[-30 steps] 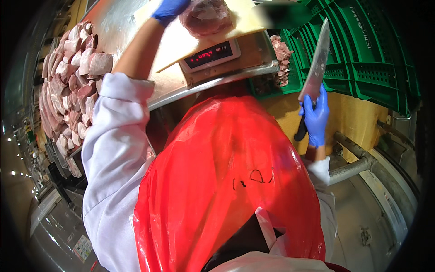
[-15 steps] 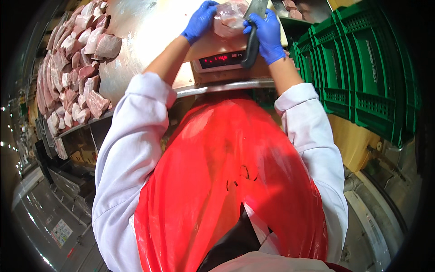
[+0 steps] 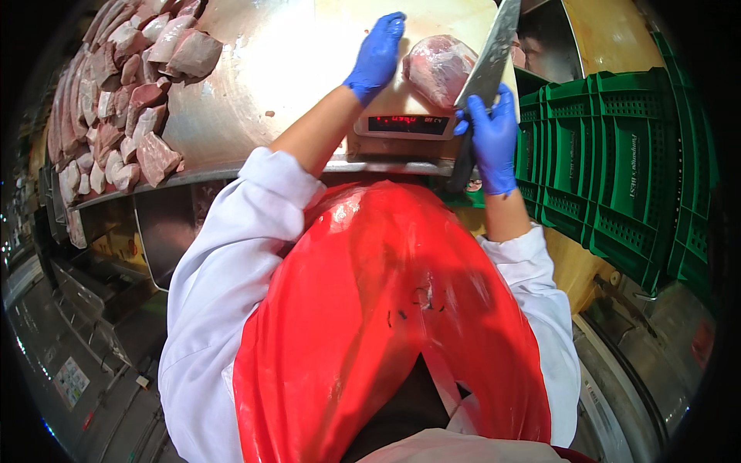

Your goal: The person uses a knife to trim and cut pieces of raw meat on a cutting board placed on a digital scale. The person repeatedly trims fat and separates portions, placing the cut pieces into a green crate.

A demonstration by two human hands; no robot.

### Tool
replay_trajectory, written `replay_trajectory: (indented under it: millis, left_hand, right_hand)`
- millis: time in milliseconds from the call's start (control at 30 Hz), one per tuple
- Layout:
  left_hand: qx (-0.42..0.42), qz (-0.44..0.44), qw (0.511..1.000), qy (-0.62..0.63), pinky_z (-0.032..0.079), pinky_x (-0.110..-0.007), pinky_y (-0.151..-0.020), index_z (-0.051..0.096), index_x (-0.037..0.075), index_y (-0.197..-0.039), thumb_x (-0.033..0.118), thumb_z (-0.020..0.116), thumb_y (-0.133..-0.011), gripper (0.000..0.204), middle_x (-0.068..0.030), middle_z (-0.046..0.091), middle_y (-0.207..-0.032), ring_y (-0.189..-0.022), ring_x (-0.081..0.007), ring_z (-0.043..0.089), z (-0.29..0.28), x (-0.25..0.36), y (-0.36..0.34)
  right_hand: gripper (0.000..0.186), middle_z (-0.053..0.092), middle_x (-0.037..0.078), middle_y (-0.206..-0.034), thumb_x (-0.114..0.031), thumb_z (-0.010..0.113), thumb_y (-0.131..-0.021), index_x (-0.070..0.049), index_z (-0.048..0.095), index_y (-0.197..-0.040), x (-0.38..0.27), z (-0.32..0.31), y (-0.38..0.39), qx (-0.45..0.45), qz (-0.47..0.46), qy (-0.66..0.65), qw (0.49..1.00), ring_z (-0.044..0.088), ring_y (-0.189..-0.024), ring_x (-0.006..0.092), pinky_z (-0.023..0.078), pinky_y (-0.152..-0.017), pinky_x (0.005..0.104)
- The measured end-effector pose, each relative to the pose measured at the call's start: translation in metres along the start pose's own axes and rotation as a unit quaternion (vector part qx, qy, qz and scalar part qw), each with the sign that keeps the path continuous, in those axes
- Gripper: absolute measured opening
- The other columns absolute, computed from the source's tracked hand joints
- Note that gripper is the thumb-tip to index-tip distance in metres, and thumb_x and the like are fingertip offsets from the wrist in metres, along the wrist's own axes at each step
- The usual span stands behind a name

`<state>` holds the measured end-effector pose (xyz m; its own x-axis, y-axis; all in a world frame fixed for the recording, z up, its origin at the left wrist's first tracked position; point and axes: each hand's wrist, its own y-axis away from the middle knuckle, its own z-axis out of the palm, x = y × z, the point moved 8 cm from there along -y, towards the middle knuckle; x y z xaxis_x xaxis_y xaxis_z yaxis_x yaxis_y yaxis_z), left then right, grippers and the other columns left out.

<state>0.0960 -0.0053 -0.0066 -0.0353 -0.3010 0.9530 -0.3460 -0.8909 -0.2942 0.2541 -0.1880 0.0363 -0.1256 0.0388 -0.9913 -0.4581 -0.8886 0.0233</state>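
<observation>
Since half a second earlier, the left hand (image 3: 377,55) has come off the slab of raw meat (image 3: 438,68) and now lies just left of it, gloved fingers stretched out flat and holding nothing, while the knife has been tipped up so its blade rises over the meat's right edge. The meat sits on top of the digital scale (image 3: 407,123), above its lit red display. The right hand (image 3: 491,139), in a blue glove, stands at the scale's right end, fingers wrapped tight around the dark handle of the butcher knife (image 3: 488,65) (the broad blade slants upward and away from the person). The scale rests on a steel worktable (image 3: 262,69), whose left side carries a heap of cut meat pieces (image 3: 116,100), well apart from the scale. Stacked green plastic crates (image 3: 617,170) stand to the right of the scale, beyond the knife hand. A red apron (image 3: 386,324) over white sleeves fills the foreground below the scale.
</observation>
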Motion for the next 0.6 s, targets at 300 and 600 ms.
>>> replay_trajectory:
  millis: [300,600]
  left_hand:
    - [-0.085,-0.162,0.905,0.383,0.002,-0.040,-0.129,0.022,-0.002,-0.159,0.075,0.023,-0.100,0.097,-0.0186,0.021,-0.167,-0.157,-0.0280,0.011,-0.016,-0.001,0.004]
    - [-0.114,-0.182,0.876,0.433,0.021,-0.047,-0.125,0.041,-0.001,-0.151,0.055,0.029,-0.110,0.071,-0.0166,0.042,-0.158,-0.150,-0.0283,0.032,-0.031,-0.039,-0.016]
  right_hand:
    - [0.052,0.070,0.015,-0.082,-0.008,0.061,-0.097,-0.003,0.041,-0.145,0.001,0.025,0.017,0.059,-0.037,0.262,0.963,0.067,-0.063,0.0197,0.055,-0.055,0.0353]
    - [0.076,0.068,0.022,-0.080,-0.015,0.054,-0.094,-0.009,0.022,-0.163,-0.019,0.114,0.010,0.140,-0.111,0.648,0.740,0.064,-0.060,0.0436,0.053,-0.056,0.0534]
